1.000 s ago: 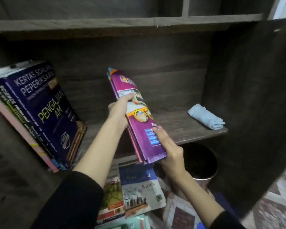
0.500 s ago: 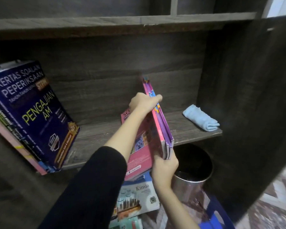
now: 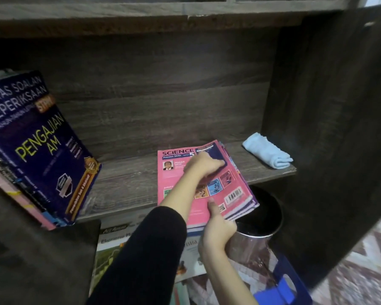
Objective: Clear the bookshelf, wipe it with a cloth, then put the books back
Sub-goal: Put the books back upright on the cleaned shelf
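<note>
A pink-covered stack of thin workbooks point(image 3: 229, 190) lies on the dark wooden shelf point(image 3: 128, 183) beneath the left hand point(image 3: 204, 167), whose grip I can't make out. The right hand point(image 3: 218, 227) pinches its overhanging edge, likely steadying it.

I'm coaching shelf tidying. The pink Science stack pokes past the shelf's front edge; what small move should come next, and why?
Probably swing the pink Science stack sideways, its long side along the shelf. Its far edge looks close to the back panel while its near corner overhangs the front edge above the metal bin; bare board lies to its left.
</note>
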Demonstrator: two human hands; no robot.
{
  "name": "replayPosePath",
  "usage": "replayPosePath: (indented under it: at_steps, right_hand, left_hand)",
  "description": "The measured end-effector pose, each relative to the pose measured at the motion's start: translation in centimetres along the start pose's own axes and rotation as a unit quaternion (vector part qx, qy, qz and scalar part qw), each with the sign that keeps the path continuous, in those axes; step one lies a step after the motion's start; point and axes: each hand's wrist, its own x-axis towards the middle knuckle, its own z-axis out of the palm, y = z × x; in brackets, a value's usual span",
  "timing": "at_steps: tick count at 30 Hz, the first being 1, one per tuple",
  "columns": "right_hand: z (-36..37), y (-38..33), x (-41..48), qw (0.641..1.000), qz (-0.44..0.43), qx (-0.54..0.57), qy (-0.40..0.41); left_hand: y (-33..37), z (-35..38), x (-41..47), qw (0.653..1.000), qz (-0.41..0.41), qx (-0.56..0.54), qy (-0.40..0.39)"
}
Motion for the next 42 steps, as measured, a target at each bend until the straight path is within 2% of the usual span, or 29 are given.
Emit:
replayPosePath:
  at_steps: [2, 4, 8, 10, 13, 16, 18, 19, 21, 23, 25, 27, 33, 35, 37, 39, 42]
  right_hand:
    - [-0.1, 0.1, 0.6, 1.000, 0.011, 0.002, -0.001]
    - [-0.2, -0.2, 1.0, 1.000, 0.013, 0.004, -0.010]
    - [-0.6, 0.1, 2.1, 0.998, 0.057, 0.007, -0.020]
    - [-0.7, 0.2, 2.1, 0.998, 0.064, -0.016, -0.010]
    - [-1.1, -0.8, 1.5, 0.996, 0.046, -0.057, 0.041]
    - [-1.7, -1.9, 1.2, 0.977, -0.011, -0.196, 0.081]
    - [-1.8, -2.7, 1.4, 0.937, -0.090, -0.322, 0.099]
    - [-1.9, -3.3, 1.6, 0.905, -0.138, -0.390, 0.100]
    - [-2.0, -4.5, 2.4, 0.815, -0.204, -0.538, 0.067]
    - [-1.9, -5.9, 3.1, 0.736, -0.208, -0.644, 0.015]
    - [-1.5, -7.1, 3.4, 0.681, -0.201, -0.704, -0.012]
    - [-0.9, -7.8, 3.3, 0.644, -0.204, -0.737, -0.025]
    - [1.2, -9.2, 3.3, 0.582, -0.195, -0.787, -0.064]
    - [1.8, -9.7, 3.7, 0.580, -0.181, -0.790, -0.079]
    - [2.2, -10.1, 4.2, 0.601, -0.156, -0.778, -0.093]
    - [2.5, -10.6, 5.1, 0.646, -0.144, -0.741, -0.113]
    - [2.9, -12.3, 6.3, 0.731, -0.110, -0.653, -0.166]
  left_hand:
    - [-2.1, -0.2, 0.2, 1.000, -0.003, 0.002, 0.006]
    - [-4.2, -0.8, 0.4, 0.998, -0.013, 0.042, 0.045]
    - [-8.0, -2.2, -0.9, 0.974, -0.080, 0.144, 0.153]
    - [-9.9, -2.4, -1.8, 0.967, -0.116, 0.164, 0.158]
    - [-11.8, -1.8, -1.9, 0.979, -0.145, 0.085, 0.117]
    - [-12.0, -1.0, -2.0, 0.981, -0.144, -0.013, 0.127]
    - [-12.0, -0.4, -2.1, 0.975, -0.149, -0.045, 0.156]
    - [-12.0, -0.2, -2.3, 0.973, -0.152, -0.062, 0.164]
    - [-11.7, 0.2, -2.8, 0.969, -0.158, -0.087, 0.171]
    - [-11.6, 0.5, -3.1, 0.964, -0.163, -0.109, 0.180]
    - [-11.7, 0.7, -3.4, 0.958, -0.165, -0.138, 0.189]
    - [-11.9, 1.1, -4.0, 0.950, -0.163, -0.182, 0.196]
    - [-11.8, 2.4, -5.4, 0.936, -0.135, -0.225, 0.236]
    - [-12.1, 2.5, -5.2, 0.931, -0.126, -0.246, 0.238]
    - [-12.2, 2.6, -4.9, 0.927, -0.124, -0.262, 0.239]
    - [-12.2, 2.5, -4.8, 0.926, -0.124, -0.269, 0.236]
    - [-12.4, 2.0, -4.4, 0.916, -0.131, -0.306, 0.222]
